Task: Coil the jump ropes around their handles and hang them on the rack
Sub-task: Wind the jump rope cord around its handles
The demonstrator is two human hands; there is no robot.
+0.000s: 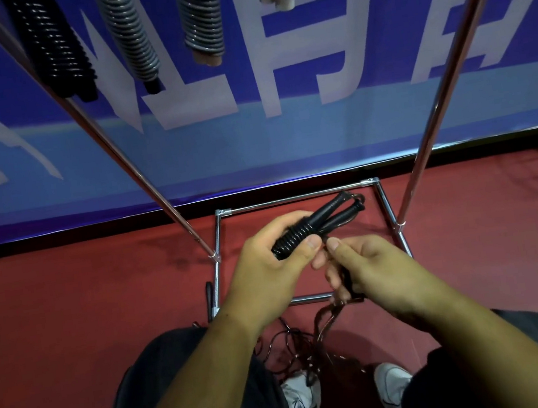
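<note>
The left hand [269, 266] is clamped round a pair of black handles [328, 216] held side by side, its thumb pressed onto the coil [291, 238] wound at their near end. They are up in the air over the chrome base of the rack [294, 198], free ends pointing at its far right corner. The right hand [373, 265] sits just beside, thumb and fingers pinching the rope [322, 324] where it leaves the coil. From there the loose length drops to a tangle on the red floor [67, 301] between the shoes [302, 403], off the base's near edge.

I'd say the winding is in its early part: much of the handles is bare and plenty of rope lies below. To do it well, each new turn should sit tight against the last, never crossing, with the left thumb pinning it while the right hand slides down for more. That tangle looks likely to snag, so feed slowly and shake out knots before they reach the handles. Four coiled ropes [199, 16] hang from the rack's top, a fair pattern to match. A thin black thing [209, 298] lies by the base's left edge; what it is I can't tell.
</note>
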